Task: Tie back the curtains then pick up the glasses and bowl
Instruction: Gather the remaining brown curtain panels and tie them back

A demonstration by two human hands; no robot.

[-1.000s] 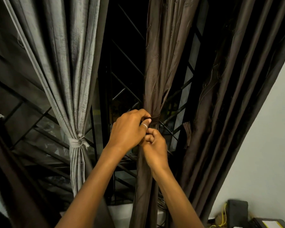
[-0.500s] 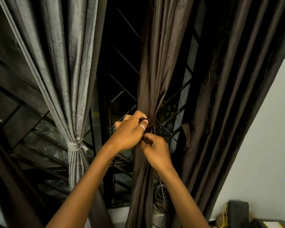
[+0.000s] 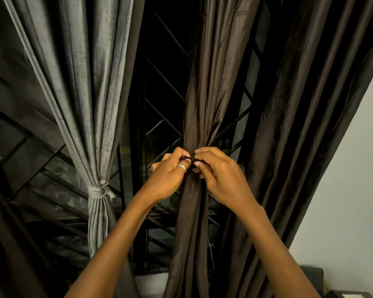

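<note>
A brown curtain (image 3: 205,100) hangs gathered into a narrow bunch at the middle of the window. A dark tie-back band (image 3: 186,158) crosses the bunch at its waist. My left hand (image 3: 170,175), with a silver ring, pinches the band from the left. My right hand (image 3: 220,175) pinches the band from the right, fingertips meeting the left hand's at the bunch. A grey curtain (image 3: 91,93) to the left is tied with its own grey band (image 3: 98,192). No glasses or bowl are in view.
A dark window with a diagonal metal grille (image 3: 159,117) stands behind the curtains. More brown curtain (image 3: 299,125) hangs at the right against a white wall (image 3: 353,190). A dark box (image 3: 312,278) sits at the lower right corner.
My right hand has risen from below the left hand to the right side of the bunch, level with the left hand. The view has shifted slightly.
</note>
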